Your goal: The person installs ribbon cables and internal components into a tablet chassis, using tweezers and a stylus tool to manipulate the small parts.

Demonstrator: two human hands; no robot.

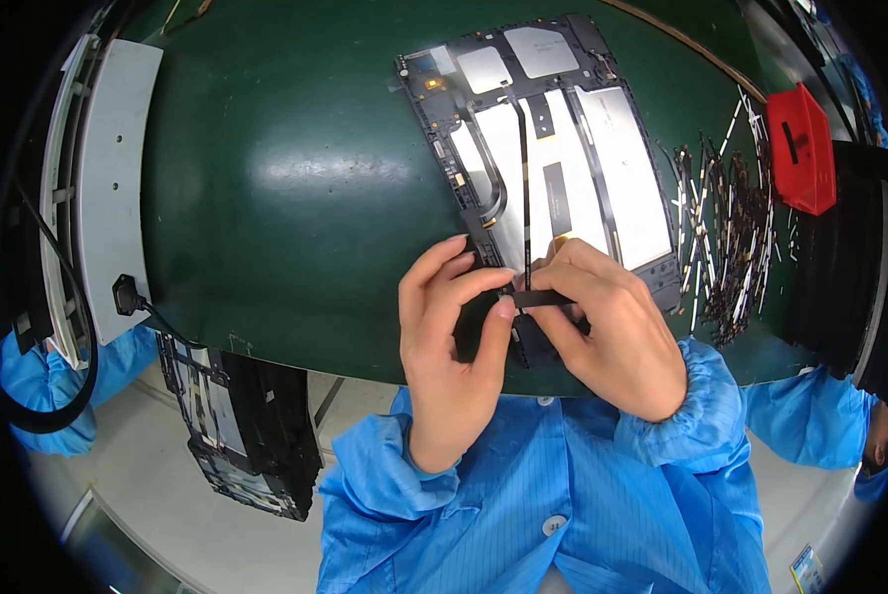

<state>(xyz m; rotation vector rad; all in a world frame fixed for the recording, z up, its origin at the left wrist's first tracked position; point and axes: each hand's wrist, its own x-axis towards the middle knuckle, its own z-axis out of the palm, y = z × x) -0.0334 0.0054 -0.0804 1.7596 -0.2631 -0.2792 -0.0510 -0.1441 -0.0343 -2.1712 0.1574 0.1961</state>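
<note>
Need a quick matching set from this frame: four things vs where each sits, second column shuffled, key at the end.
Things:
1. red bin
2. opened tablet chassis
3. black strip
4. loose pile of strips

Places:
A. pinched between the left hand and the right hand
B. far right of the green mat, by its edge
C. middle of the mat, just beyond the hands
D. spread on the mat between the chassis and the bin

Pairs: 1-B, 2-C, 3-A, 4-D
</note>
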